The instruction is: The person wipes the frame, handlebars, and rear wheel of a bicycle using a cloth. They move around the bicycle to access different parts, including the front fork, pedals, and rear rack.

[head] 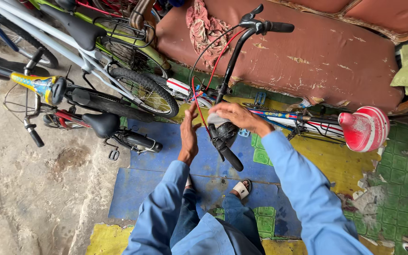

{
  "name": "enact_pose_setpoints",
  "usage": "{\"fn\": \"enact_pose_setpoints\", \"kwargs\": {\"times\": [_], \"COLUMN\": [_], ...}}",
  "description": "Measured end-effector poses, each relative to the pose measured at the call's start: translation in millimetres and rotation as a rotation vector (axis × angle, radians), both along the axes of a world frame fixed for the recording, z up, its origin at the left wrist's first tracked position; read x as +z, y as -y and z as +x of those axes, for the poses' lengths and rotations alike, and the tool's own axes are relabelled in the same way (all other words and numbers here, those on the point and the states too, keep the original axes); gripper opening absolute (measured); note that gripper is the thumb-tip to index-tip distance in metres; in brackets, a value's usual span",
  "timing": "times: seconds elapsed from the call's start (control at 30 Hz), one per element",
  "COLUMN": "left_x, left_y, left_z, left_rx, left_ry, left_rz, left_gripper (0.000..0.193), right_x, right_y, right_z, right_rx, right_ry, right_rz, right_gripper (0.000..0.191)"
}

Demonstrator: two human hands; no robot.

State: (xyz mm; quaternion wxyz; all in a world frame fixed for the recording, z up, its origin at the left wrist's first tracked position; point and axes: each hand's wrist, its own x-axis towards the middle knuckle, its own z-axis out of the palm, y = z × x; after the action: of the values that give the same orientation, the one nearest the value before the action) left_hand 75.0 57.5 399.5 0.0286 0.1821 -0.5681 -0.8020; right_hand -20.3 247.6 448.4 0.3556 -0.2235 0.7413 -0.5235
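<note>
Two hands at frame centre: right hand pressing a white cloth onto the black handlebar, left hand flat, fingers straight, just beside it. Long axis from lower centre grip up to upper right grip, above a blue mat.

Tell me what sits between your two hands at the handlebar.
In the head view, a red brake cable runs between the left hand and the right hand, which presses a grey cloth on the handlebar.
</note>
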Motion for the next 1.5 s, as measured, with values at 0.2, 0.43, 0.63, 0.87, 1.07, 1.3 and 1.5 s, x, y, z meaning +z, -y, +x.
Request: {"fn": "enact_pose_setpoints", "kwargs": {"times": [0.2, 0.43, 0.63, 0.87, 1.07, 1.3, 1.5], "left_x": [-8.4, -5.5, -10.8, -8.9, 4.2, 3.4, 0.2], "left_y": [10.9, -1.7, -7.4, -10.8, -7.7, -4.9, 0.6], "left_z": [12.9, 29.8, 24.5, 17.2, 4.7, -0.4, -5.8], "left_rx": [-0.199, -0.12, -0.081, -0.033, -0.105, -0.164, -0.114], "left_ry": [0.013, 0.052, 0.015, 0.02, 0.024, 0.098, -0.044], "left_rz": [0.099, 0.275, 0.252, -0.095, -0.353, -0.407, -0.267], "left_gripper": [0.093, 0.078, 0.066, 0.054, 0.047, 0.05, 0.052], "right_x": [15.4, 44.7, 35.9, -7.4, -4.5, 0.5, 12.9], "right_y": [3.1, 37.0, 33.7, 24.0, 33.6, 30.4, 14.0], "right_z": [-15.4, -18.2, -12.9, -12.1, -14.9, -15.5, -27.1], "right_rx": [0.273, 0.519, 0.396, 0.076, -0.015, 0.061, -0.291], "right_ry": [0.226, 0.022, -0.051, -0.05, -0.374, -0.172, 0.152], "right_rz": [-0.032, 0.166, 0.148, -0.108, 0.46, 0.187, -0.04], "right_gripper": [0.031, 0.037, 0.033, 0.031, 0.039, 0.041, 0.043]}}
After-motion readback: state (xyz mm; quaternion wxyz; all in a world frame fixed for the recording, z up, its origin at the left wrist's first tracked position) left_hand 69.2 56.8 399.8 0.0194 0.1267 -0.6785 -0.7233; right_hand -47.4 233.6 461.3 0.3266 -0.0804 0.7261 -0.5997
